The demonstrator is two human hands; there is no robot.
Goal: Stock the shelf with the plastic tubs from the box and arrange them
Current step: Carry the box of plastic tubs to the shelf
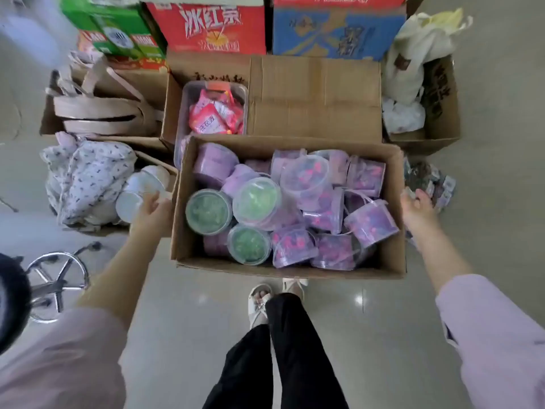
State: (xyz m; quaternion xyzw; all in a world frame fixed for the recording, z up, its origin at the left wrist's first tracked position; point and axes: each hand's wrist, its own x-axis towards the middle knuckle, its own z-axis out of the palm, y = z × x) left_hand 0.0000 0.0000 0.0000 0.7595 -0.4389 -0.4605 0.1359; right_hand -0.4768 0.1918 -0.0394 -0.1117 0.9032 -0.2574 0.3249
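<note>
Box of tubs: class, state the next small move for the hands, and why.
Probably lift the box by its side walls: the left hand and right hand flank it, tubs fill it, and no shelf shows.
</note>
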